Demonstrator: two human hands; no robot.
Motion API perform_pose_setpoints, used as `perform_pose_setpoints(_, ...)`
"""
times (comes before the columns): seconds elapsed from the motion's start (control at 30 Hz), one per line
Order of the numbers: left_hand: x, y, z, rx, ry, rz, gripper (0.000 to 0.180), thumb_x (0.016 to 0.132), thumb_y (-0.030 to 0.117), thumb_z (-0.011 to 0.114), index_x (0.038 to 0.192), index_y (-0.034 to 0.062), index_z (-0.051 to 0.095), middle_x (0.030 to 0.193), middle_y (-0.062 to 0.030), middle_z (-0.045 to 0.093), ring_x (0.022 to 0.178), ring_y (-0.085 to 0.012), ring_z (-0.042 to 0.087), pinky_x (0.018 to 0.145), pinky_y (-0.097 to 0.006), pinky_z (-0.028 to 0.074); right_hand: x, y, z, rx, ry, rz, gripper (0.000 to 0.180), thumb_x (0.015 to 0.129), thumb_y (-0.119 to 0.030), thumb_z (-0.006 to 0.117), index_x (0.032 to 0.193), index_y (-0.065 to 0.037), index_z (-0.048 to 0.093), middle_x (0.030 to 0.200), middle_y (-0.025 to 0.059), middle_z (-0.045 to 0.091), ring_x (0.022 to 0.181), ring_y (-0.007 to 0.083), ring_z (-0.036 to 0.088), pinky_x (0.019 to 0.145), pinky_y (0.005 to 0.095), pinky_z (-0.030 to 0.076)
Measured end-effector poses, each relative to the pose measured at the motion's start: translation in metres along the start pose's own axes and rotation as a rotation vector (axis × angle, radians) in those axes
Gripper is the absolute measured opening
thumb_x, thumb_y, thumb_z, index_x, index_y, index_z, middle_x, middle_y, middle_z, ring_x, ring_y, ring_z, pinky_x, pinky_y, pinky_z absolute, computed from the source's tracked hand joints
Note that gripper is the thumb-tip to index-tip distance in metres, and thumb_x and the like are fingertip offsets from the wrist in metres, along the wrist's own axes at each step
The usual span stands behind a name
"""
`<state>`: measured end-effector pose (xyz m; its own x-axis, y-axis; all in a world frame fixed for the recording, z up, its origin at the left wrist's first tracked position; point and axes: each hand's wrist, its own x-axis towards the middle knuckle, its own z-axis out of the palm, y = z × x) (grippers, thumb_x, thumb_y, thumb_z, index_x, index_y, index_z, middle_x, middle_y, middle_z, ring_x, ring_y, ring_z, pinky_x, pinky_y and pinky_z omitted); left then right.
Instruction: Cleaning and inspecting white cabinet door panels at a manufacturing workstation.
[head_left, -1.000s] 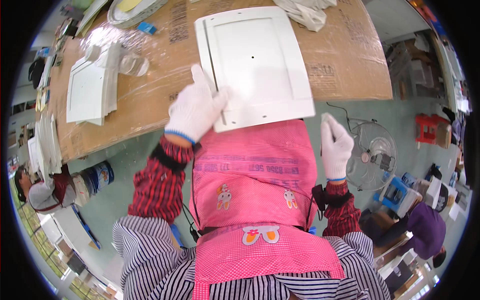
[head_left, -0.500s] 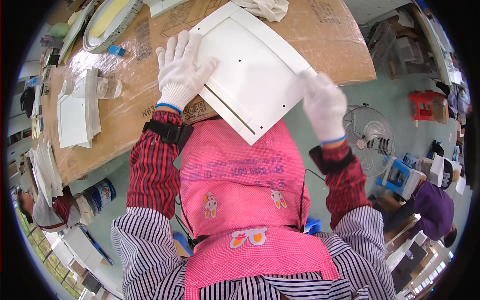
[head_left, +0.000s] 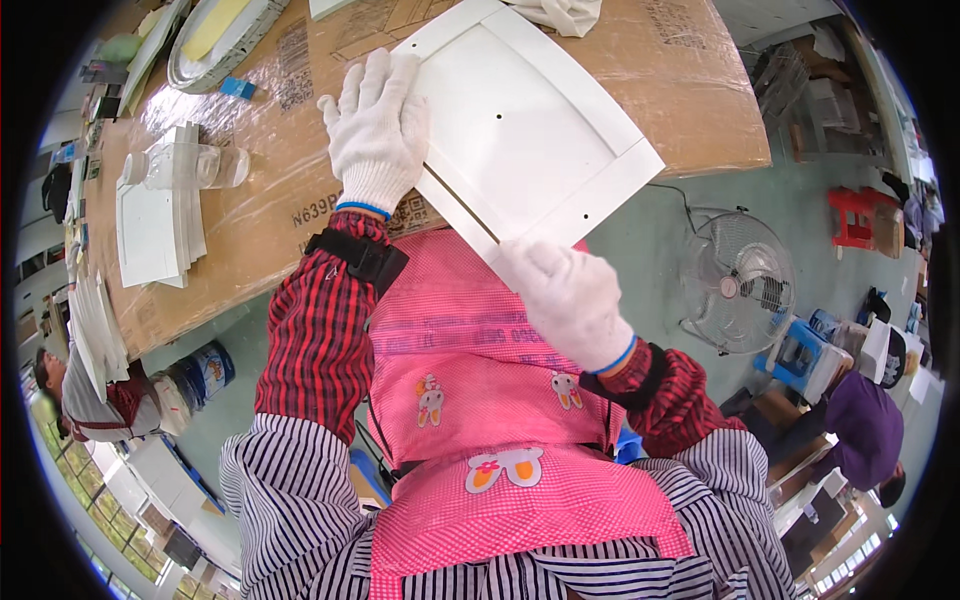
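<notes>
Nearest the body, over the pink apron, right hand, gloved, fingers curled around the near corner of the white panel, gripping it. Panel lies skewed, part on the table, near corner overhanging toward the lap. Left hand, gloved, fingers spread flat, pressing the panel's left edge. Step judged: turning or squaring the panel. Next move needs a firm two-handed hold. Farther left: stack of white pieces; beyond, rag.
</notes>
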<state>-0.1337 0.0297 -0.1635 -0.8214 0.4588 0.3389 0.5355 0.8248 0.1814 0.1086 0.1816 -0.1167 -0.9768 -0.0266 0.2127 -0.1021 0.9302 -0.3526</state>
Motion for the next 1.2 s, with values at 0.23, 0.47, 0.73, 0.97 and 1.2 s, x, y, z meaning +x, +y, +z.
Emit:
perform_pose_setpoints(0.23,0.001,0.000,0.002,-0.043,0.086,0.032,0.048,0.100,0.035,0.061,0.147,0.0281,0.061,0.161,-0.0080,0.052,0.149,-0.0336,0.046,0.125,-0.063,0.027,0.017,0.084,-0.024,-0.211,0.183,0.162,0.032,0.090,-0.006,0.069,0.116,-0.021,0.079,0.084,0.0057,0.067,0.066,0.0252,0.065,0.060,0.0366,0.053)
perform_pose_setpoints(0.47,0.003,0.010,-0.003,-0.065,0.048,0.004,0.046,0.103,0.033,0.057,0.149,0.0305,0.062,0.164,-0.0057,0.049,0.152,-0.0322,0.043,0.128,-0.057,0.024,-0.008,0.066,-0.011,-0.244,0.171,0.034,0.033,0.087,-0.006,0.064,0.117,-0.017,0.072,0.086,0.0052,0.064,0.067,0.0276,0.066,0.056,0.0404,0.053)
perform_pose_setpoints(0.73,-0.002,0.003,0.001,-0.059,0.098,0.014,0.048,0.100,0.032,0.061,0.147,0.0252,0.062,0.158,-0.0079,0.055,0.149,-0.0329,0.046,0.126,-0.060,0.026,-0.008,0.035,-0.017,0.083,0.081,-0.068,0.022,0.090,-0.006,0.070,0.110,-0.014,0.075,0.083,0.0062,0.065,0.069,0.0263,0.065,0.062,0.0356,0.054)
perform_pose_setpoints(0.97,0.000,0.006,-0.007,-0.068,0.066,-0.001,0.051,0.098,0.036,0.063,0.147,0.0239,0.062,0.159,-0.0088,0.054,0.150,-0.0339,0.044,0.127,-0.058,0.025,0.007,0.069,-0.034,-0.134,0.056,0.121,0.027,0.089,-0.010,0.066,0.115,-0.015,0.073,0.088,0.0070,0.066,0.073,0.0311,0.068,0.059,0.0438,0.054)
perform_pose_setpoints(1.2,0.001,0.007,-0.006,-0.088,0.089,0.006,0.050,0.098,0.037,0.063,0.146,0.0239,0.063,0.159,-0.0091,0.054,0.150,-0.0342,0.044,0.127,-0.058,0.025,0.007,0.071,-0.036,-0.110,0.125,0.217,0.026,0.088,-0.011,0.072,0.114,-0.018,0.074,0.090,0.0038,0.068,0.077,0.0295,0.072,0.064,0.0409,0.057)
